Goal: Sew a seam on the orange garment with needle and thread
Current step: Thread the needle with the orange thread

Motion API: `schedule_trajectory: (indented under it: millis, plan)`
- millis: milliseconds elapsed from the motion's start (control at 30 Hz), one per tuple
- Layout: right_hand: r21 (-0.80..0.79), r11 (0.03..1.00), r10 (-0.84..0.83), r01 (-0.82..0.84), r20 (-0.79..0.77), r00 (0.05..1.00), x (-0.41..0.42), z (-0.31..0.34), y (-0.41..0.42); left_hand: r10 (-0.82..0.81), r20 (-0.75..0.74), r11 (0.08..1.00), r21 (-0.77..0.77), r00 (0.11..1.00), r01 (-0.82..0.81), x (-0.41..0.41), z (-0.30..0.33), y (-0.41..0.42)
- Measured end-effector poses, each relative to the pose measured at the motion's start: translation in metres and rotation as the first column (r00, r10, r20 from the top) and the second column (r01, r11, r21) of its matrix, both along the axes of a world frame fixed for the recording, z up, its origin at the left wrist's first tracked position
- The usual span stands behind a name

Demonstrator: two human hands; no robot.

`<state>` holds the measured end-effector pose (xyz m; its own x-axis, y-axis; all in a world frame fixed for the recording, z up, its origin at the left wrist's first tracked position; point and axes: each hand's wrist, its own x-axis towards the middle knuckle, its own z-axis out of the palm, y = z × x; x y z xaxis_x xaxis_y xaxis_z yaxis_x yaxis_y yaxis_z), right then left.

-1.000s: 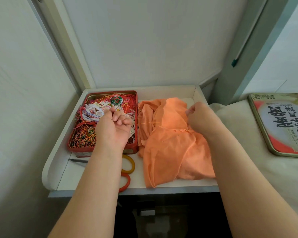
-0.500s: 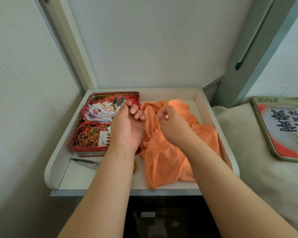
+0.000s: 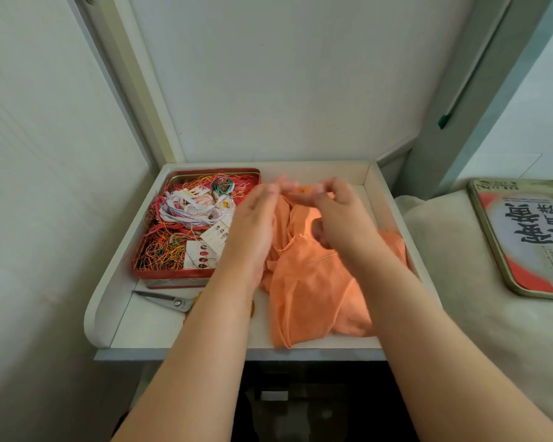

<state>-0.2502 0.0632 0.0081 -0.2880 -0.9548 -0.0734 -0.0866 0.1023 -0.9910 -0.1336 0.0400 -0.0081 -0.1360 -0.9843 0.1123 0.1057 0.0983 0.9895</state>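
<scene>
head view | my left hand (image 3: 253,228) and right hand (image 3: 342,218) are over the orange garment (image 3: 313,282), fingers blurry, can't tell if they pinch anything | needle (image 3: 321,259) lies loose on cloth, at 7 o'clock from right hand, tip pointing toward 8 o'clock | thread tin (image 3: 192,224) at 9 o'clock

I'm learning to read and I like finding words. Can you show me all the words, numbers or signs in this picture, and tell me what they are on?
Tin lid lying at the right: big black Chinese characters; seen at a slant, too hard to read for sure.
Same lid, a line of small Latin letters beneath them: too small and blurred to read.
Paper cards in the red tin: small dark marks only, no words I can read.
</scene>
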Motion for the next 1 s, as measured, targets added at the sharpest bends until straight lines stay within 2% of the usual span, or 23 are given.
schedule_trajectory:
  millis: [67,200,267,333,400,500,633,800,1000]
  plan:
    - [0.017,0.995,0.095,-0.099,0.163,0.982,0.014,-0.001,0.004,-0.065,0.086,0.995,-0.066,0.994,0.071,-0.006,0.001,0.006]
    - [0.060,0.982,0.155,-0.176,0.262,0.953,0.013,-0.002,0.004,-0.084,0.075,0.994,-0.058,0.994,0.089,-0.006,0.002,0.008]
    - [0.111,0.982,0.142,-0.156,0.124,0.982,0.007,-0.001,0.003,-0.033,0.054,0.999,-0.017,0.998,0.034,-0.004,0.000,0.007]
    - [0.150,0.983,0.130,-0.109,-0.140,0.981,-0.002,-0.003,0.002,0.020,0.000,0.999,0.032,1.000,-0.020,-0.002,-0.002,0.005]
    - [0.176,0.981,0.135,-0.077,-0.346,0.928,-0.013,-0.006,0.000,0.053,-0.028,0.996,0.074,0.998,-0.051,0.000,-0.002,0.002]
    - [0.237,0.971,0.159,-0.041,-0.504,0.849,-0.029,-0.010,-0.003,0.095,-0.094,0.984,0.157,0.991,-0.079,0.006,-0.004,-0.002]
    - [0.259,0.965,0.131,0.037,-0.598,0.791,-0.049,-0.017,-0.009,0.160,-0.137,0.966,0.226,0.977,-0.127,0.015,-0.004,-0.005]
    - [0.298,0.952,0.139,0.068,-0.618,0.774,-0.061,-0.021,-0.011,0.250,-0.196,0.933,0.311,0.948,-0.182,0.025,-0.007,-0.012]
    - [0.315,0.945,0.151,0.083,-0.649,0.746,-0.063,-0.023,-0.012,0.292,-0.192,0.924,0.308,0.937,-0.225,0.031,-0.012,-0.017]
